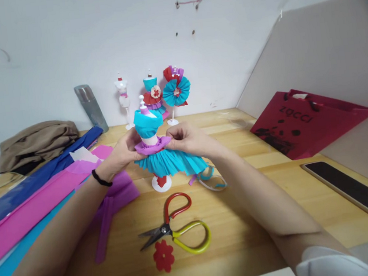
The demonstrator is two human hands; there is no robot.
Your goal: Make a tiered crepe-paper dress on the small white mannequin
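Mini mannequin [151,135] upright, long axis vertical, neck up. Left hand [124,151] and right hand [184,140] both pinch purple waist ruffle [152,147] above teal skirt [170,162]. Scissors [177,229] nearby.

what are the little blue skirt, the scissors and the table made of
Blue skirt: apparently crepe paper, matte, finely pleated. Scissors: shiny metal blades, with glossy red and yellow-green handles that look like plastic or a coating. Table: light wood, with visible grain, plank seams and a smooth finish.
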